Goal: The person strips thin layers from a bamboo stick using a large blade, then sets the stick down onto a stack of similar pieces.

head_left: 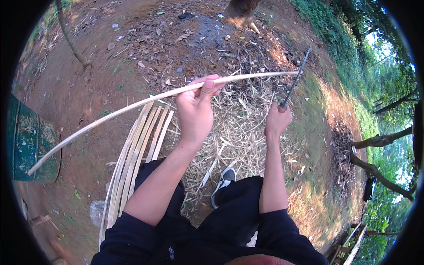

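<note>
My left hand (197, 106) is closed around a long, pale strip of split bamboo or wood (132, 107), thumb on top. The strip runs from the lower left to the right, where its far end meets the blade of a knife. My right hand (278, 119) is wrapped round the handle of that long, thin knife (297, 78), whose blade points up and away. Blade and strip seem to touch near the strip's tip. A bundle of similar pale strips (140, 143) lies on the ground beside my left leg.
Curled shavings (238, 117) cover the ground before my feet. A green metal drum (33, 139) stands at the left. A tree trunk (242, 9) rises at the far side, and branches (382, 140) reach in at the right. A clear plastic bag or bottle (97, 212) lies near the bundle.
</note>
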{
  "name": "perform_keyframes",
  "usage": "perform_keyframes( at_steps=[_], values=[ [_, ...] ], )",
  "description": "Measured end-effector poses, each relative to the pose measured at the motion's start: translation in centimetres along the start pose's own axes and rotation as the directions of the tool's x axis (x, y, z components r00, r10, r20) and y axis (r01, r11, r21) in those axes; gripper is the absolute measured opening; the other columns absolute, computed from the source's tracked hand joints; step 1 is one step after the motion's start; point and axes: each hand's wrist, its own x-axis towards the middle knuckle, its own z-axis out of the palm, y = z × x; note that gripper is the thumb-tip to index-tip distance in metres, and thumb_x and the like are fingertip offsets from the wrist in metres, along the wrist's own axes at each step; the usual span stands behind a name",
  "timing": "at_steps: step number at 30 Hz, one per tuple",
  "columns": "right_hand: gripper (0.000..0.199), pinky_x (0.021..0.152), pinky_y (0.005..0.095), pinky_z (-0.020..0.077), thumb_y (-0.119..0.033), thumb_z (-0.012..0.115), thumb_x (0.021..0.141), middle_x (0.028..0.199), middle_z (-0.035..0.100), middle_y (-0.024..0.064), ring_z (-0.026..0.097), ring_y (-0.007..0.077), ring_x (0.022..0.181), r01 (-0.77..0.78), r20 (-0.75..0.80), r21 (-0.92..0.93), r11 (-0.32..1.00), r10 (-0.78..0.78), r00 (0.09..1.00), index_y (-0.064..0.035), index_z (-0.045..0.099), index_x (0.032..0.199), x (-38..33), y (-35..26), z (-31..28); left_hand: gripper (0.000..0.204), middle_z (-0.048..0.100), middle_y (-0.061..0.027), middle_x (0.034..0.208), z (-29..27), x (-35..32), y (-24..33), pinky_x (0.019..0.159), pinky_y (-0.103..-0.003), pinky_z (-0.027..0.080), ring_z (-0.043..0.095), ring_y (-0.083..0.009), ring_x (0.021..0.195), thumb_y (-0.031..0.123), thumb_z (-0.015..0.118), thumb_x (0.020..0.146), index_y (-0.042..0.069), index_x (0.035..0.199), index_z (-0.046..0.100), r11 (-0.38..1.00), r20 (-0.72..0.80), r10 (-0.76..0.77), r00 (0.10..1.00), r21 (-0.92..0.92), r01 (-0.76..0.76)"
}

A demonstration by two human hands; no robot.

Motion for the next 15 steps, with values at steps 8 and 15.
perform_keyframes(
  at_steps=[8, 15],
  values=[
    [0.019, 0.043, 0.0318, 0.0382, -0.009, 0.069, 0.084, 0.053, 0.054, 0.0034, 0.052, 0.0123, 0.044, 0.218, 0.325, 0.297, 0.930, -0.313, 0.892, -0.0027, 0.054, 0.074, -5.3, -6.4, 0.4, 0.032, 0.068, -0.0172, 0.113, 1.4, -0.3, -0.7, 0.093, -0.031, 0.053, 0.068, -0.0214, 0.103, 0.018, 0.056, 0.101, -0.009, 0.119, 0.060, 0.995, 0.014, -0.063, 0.998, -0.079, 0.064],
    [0.020, 0.049, 0.0396, 0.0461, -0.009, 0.072, 0.077, 0.058, 0.060, 0.0159, 0.064, 0.0337, 0.053, 0.368, 0.298, 0.343, 0.864, -0.472, 0.830, -0.0032, 0.053, 0.076, -6.4, -7.0, 1.4, 0.026, 0.070, -0.0104, 0.100, 1.2, -0.7, -2.1, 0.082, -0.025, 0.052, 0.065, -0.0117, 0.090, 0.015, 0.058, 0.101, -0.007, 0.114, 0.061, 0.993, 0.051, -0.080, 0.996, -0.081, 0.084]
  ],
)
